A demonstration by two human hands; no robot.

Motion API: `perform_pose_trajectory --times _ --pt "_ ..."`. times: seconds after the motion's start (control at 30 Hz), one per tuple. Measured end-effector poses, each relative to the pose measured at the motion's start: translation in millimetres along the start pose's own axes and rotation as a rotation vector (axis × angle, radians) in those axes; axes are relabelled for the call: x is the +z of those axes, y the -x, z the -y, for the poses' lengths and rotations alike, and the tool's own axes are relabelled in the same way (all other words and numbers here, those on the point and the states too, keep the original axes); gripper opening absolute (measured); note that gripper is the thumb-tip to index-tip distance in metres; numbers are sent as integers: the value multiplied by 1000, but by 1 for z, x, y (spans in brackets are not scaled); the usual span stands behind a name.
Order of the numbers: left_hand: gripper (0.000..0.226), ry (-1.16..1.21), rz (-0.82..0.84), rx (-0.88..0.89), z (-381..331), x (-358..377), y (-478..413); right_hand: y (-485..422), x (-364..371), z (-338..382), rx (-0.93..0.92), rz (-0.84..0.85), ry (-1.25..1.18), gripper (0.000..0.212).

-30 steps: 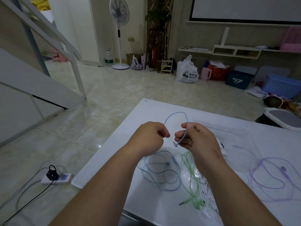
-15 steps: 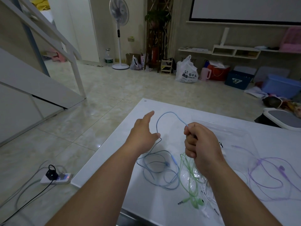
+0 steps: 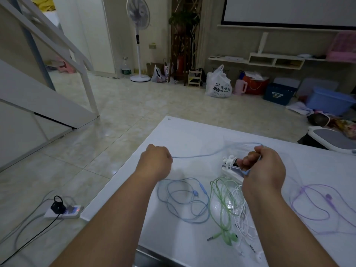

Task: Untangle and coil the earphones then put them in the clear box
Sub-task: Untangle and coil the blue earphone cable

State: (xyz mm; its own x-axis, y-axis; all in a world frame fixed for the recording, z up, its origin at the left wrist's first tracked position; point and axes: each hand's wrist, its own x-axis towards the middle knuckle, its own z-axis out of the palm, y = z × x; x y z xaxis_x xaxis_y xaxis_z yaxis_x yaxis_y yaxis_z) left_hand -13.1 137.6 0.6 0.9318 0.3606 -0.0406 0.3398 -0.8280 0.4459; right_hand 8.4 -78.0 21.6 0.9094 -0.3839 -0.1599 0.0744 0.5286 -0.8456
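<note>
White table [image 3: 192, 135], tiled floor [image 3: 115, 105] | left grip [image 3: 155, 161], right grip [image 3: 264, 166] pinching blue earphones [image 3: 192, 157] taut

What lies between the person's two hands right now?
In the head view, a thin light-blue earphone cable runs from the left hand to the right hand, above the white table.

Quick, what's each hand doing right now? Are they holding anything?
Left hand: closed, gripping the blue earphone cord.
Right hand: closed, gripping the same blue earphone cord further along.
</note>
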Motion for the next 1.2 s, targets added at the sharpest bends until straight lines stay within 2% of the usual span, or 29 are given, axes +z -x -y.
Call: perform_pose_trajectory --times 0.07,0.13,0.17,0.23,0.3,0.37,0.5,0.6,0.73,0.8,0.87,0.93,1.0,1.07,1.13,1.2 --pt "20 -188 -23 -13 2 -5 2 -2 -1 0 -17 -17 -10 21" --pt "20 -171 -34 -8 4 -8 3 -4 -1 3 -15 -16 4 21" --pt "18 -56 -54 -18 5 -10 2 -6 -1 3 6 -9 36 21" --pt "14 355 -86 -61 4 -13 1 -5 0 0 91 34 179 19" --pt "15 769 -70 -84 -4 -18 5 0 3 -7 201 137 388 14" --pt "14 996 -29 -50 -12 -25 11 7 3 -16 260 279 547 11" --pt "13 1241 62 10 -21 -29 17 24 4 -33 181 538 750 14" --pt "13 1361 72 13 -20 -30 17 36 6 -41 176 666 826 17" --pt "16 1631 60 -76 -20 -35 14 49 4 -46 188 861 992 25" --pt "17 1705 9 -115 -20 -39 13 52 1 -49 163 907 1115 25" --pt "16 1673 -65 -144 -18 -40 12 52 0 -49 136 944 1176 17" --pt "14 1441 -231 -160 -14 -38 9 49 0 -44 119 967 1189 6" --pt "13 1206 -424 -163 -11 -36 7 42 0 -37 122 959 1201 16" --pt "13 1080 -543 -159 -9 -37 6 36 -1 -29 141 966 1178 20" --pt "11 961 -565 -152 -4 -36 6 33 -1 -24 128 967 1098 23" --pt "12 818 -497 -164 0 -35 5 33 1 -21 27 907 1022 24"
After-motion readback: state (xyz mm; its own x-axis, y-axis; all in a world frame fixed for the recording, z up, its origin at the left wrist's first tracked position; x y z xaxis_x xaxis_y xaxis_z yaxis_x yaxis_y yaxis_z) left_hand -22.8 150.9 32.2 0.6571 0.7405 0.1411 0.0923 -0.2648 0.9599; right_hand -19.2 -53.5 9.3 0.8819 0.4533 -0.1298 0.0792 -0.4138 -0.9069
